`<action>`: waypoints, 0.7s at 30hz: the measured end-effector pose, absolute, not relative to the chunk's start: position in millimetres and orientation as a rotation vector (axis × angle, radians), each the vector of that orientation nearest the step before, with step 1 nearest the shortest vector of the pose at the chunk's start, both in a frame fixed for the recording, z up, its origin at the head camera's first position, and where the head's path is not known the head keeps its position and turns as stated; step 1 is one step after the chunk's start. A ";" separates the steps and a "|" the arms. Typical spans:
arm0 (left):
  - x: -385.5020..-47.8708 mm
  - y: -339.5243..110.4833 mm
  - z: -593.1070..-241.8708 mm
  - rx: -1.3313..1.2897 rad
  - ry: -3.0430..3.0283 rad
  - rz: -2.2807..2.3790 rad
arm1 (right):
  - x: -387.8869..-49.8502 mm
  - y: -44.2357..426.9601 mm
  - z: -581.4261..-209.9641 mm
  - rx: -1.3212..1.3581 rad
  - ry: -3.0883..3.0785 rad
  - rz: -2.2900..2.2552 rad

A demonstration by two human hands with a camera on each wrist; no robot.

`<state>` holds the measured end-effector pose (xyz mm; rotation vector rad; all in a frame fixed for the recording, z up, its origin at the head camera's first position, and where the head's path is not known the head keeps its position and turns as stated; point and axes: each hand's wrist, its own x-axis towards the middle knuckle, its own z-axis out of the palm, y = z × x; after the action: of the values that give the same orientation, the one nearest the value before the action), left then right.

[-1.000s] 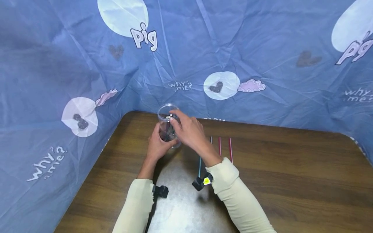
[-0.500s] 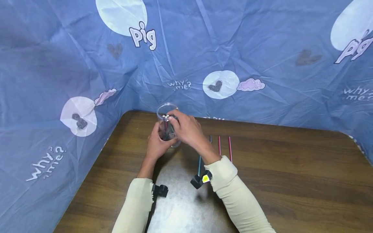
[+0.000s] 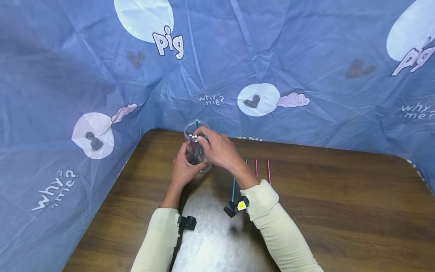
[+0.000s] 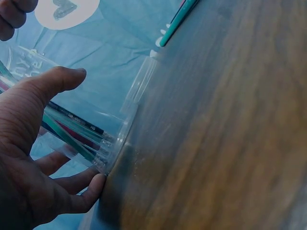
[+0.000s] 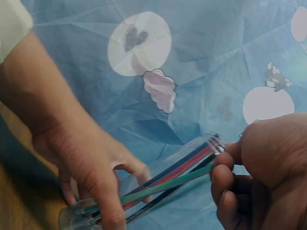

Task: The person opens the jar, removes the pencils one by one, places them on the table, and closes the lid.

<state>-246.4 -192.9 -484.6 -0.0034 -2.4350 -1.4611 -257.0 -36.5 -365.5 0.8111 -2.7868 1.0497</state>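
Note:
A clear plastic cup (image 3: 188,151) stands on the table at the back left, with several pencils (image 5: 180,167) leaning inside it. My left hand (image 3: 183,168) grips the cup low on its side, thumb and fingers around it. My right hand (image 3: 219,149) is at the cup's rim, its curled fingers (image 5: 223,179) pinching the upper end of a pencil. Another green pencil (image 3: 197,124) shows at the far rim. White pencil ends (image 3: 193,136) sit just beside the right fingertips, which partly hide the cup's mouth in the head view.
Right of the cup, partly under my right forearm, lie a blue pencil (image 3: 233,190) and two red pencils (image 3: 256,167) (image 3: 269,170) on the brown wooden table (image 3: 333,200). A blue printed cloth (image 3: 306,56) hangs behind and at the left.
The pencil ends in the cup have shifted slightly left, and a green pencil end now shows at the far rim. My left hand keeps its hold; my right hand has barely moved.

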 end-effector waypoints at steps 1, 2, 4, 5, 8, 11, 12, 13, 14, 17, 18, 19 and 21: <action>-246.3 -193.1 -484.9 -0.002 -2.434 -1.465 | -257.3 -36.2 -365.0 0.824 -2.794 1.051; -246.2 -193.4 -485.1 0.001 -2.436 -1.464 | -257.8 -36.0 -364.6 0.839 -2.801 1.050; -245.9 -193.7 -485.4 0.001 -2.440 -1.458 | -258.4 -35.7 -364.2 0.865 -2.812 1.050; -246.0 -193.8 -485.5 0.004 -2.443 -1.456 | -258.5 -35.5 -364.1 0.869 -2.818 1.057; -246.0 -194.4 -485.8 0.012 -2.453 -1.446 | -259.1 -35.6 -365.0 0.882 -2.823 1.074; -246.3 -194.9 -486.0 0.011 -2.454 -1.443 | -259.5 -35.7 -365.8 0.900 -2.808 1.090; -246.3 -195.1 -485.9 0.008 -2.451 -1.446 | -259.6 -35.8 -366.0 0.911 -2.800 1.095; -246.2 -195.2 -485.9 0.004 -2.448 -1.448 | -259.7 -35.8 -366.1 0.920 -2.793 1.100; -246.2 -195.3 -486.0 0.000 -2.445 -1.451 | -259.8 -35.8 -366.2 0.927 -2.786 1.107; -245.8 -195.4 -485.9 -0.010 -2.437 -1.458 | -260.4 -35.6 -367.1 0.940 -2.767 1.145; -245.8 -195.3 -485.9 -0.011 -2.437 -1.463 | -260.8 -35.8 -367.3 0.940 -2.755 1.159; -245.7 -195.2 -486.0 -0.013 -2.439 -1.464 | -261.1 -36.0 -367.6 0.939 -2.742 1.171; -245.6 -195.0 -486.1 -0.010 -2.442 -1.465 | -261.7 -36.4 -367.9 0.938 -2.718 1.197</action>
<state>-245.6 -195.0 -486.1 -0.0105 -2.4425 -1.4650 -261.7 -36.4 -367.9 0.9377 -2.7178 1.1967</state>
